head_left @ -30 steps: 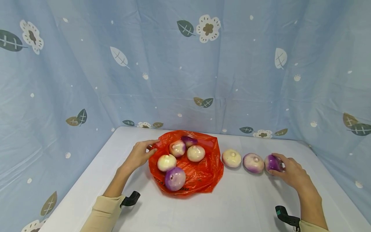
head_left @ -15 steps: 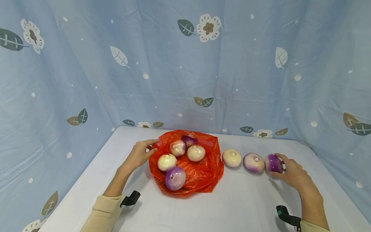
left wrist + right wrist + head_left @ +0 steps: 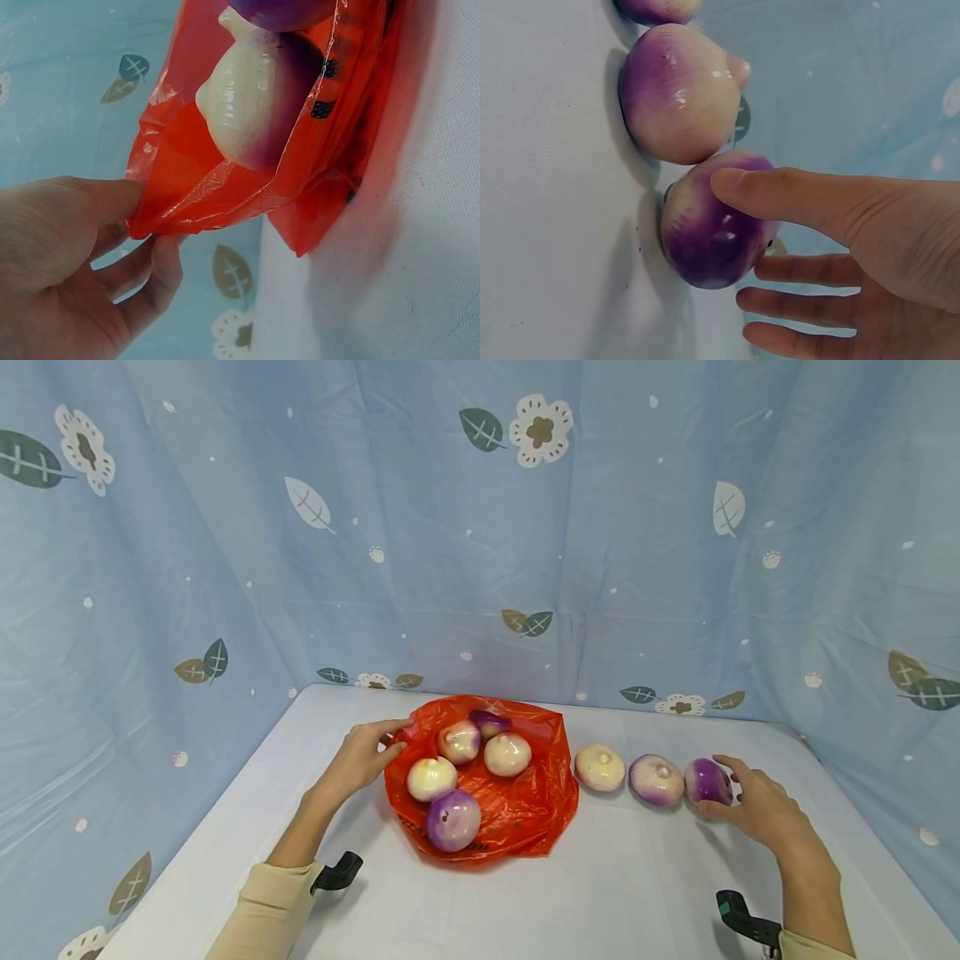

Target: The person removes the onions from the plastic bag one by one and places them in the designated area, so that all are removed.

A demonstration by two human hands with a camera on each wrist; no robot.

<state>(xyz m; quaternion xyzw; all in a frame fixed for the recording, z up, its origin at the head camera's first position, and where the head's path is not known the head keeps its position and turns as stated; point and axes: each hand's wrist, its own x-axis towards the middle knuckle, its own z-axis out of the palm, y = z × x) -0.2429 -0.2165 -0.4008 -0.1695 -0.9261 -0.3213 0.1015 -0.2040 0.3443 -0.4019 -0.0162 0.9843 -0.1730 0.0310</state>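
Observation:
At the left rim of a red plastic bag, my left hand pinches the film between thumb and fingers, plainly seen in the left wrist view. Several onions lie in the bag, among them a purple one at the front and a pale one near the pinched edge. To the right, a dark purple onion ends a row on the table. My right hand is beside it with fingers spread and straight. In the right wrist view the thumb overlaps this onion, the other fingers standing off its side.
Left of the dark purple onion are a pale purple onion and a cream onion, near the bag's right edge. All rest on a white table. A blue patterned curtain hangs behind and at both sides.
My right hand has loosened and shifted slightly right, its fingers parting from the dark purple onion, which now sits at the row's end. The left hand and bag have stayed put.

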